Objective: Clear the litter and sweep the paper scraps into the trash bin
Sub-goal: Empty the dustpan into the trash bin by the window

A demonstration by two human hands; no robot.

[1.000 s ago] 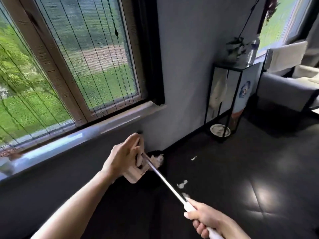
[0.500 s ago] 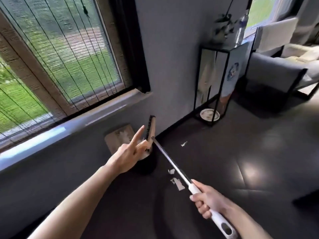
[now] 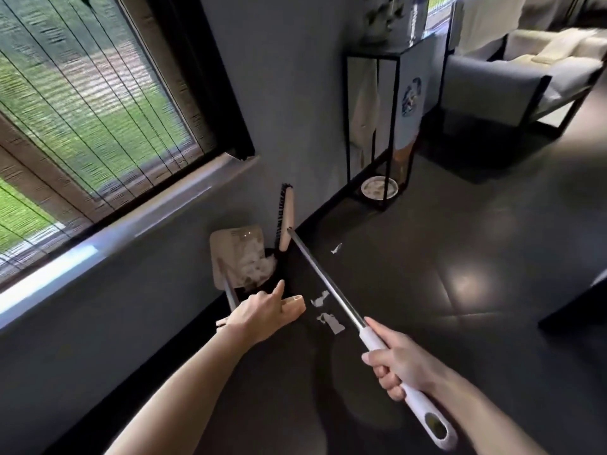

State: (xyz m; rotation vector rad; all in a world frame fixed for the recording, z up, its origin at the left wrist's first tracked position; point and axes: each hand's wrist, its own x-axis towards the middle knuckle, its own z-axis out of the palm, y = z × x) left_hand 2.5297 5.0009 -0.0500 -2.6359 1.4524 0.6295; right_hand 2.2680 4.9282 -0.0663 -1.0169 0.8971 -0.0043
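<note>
My left hand (image 3: 262,313) holds the thin metal handle of a beige dustpan (image 3: 235,251), index finger stretched out. The dustpan is tipped against the wall over a black trash bin (image 3: 290,277), with white paper scraps (image 3: 258,266) heaped at its lower edge. My right hand (image 3: 399,362) grips the white grip of a broom; the metal shaft runs up-left to the raised broom head (image 3: 286,221) by the wall. Three paper scraps lie on the dark floor: one (image 3: 336,248) far, two (image 3: 320,298) (image 3: 330,321) between my hands.
A black metal stand (image 3: 377,126) holds a plant on top and a plate (image 3: 379,188) at its base. A grey sofa (image 3: 525,83) stands at the back right. The window sill (image 3: 131,224) juts out on the left. Dark furniture (image 3: 578,307) enters at the right edge.
My left hand has drawn back along the dustpan handle, and the dustpan now tips over the bin with scraps showing. The broom head has lifted beside the wall. The view has swung left and down.
</note>
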